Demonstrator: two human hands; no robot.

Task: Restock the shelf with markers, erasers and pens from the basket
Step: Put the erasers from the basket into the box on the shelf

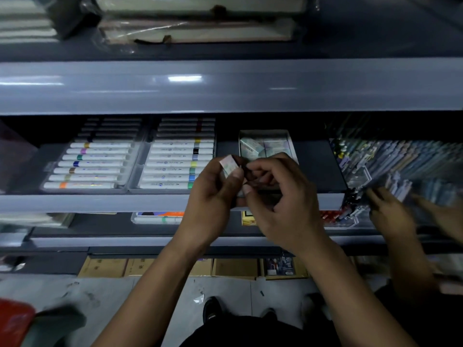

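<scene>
My left hand point(213, 194) grips a small wrapped eraser point(229, 165) in front of the grey shelf point(100, 202). Close beside it, my right hand point(280, 196) has its fingers curled, the fingertips meeting the left hand; what they pinch is hidden. Just behind my hands stands an open eraser box point(265, 144) with several wrapped erasers inside. Two clear trays of white markers with coloured bands lie on the left of the shelf, one marker tray point(92, 164) beside the other marker tray point(175, 164). Packaged pens point(400, 161) fill the right side.
Another person's hand point(390, 211) reaches into the pens at the right. A red basket point(13, 321) shows at the bottom left corner. Cardboard boxes point(175, 267) line the floor under the shelf. A lower shelf holds more stock, and wrapped books point(198, 28) lie on the top shelf.
</scene>
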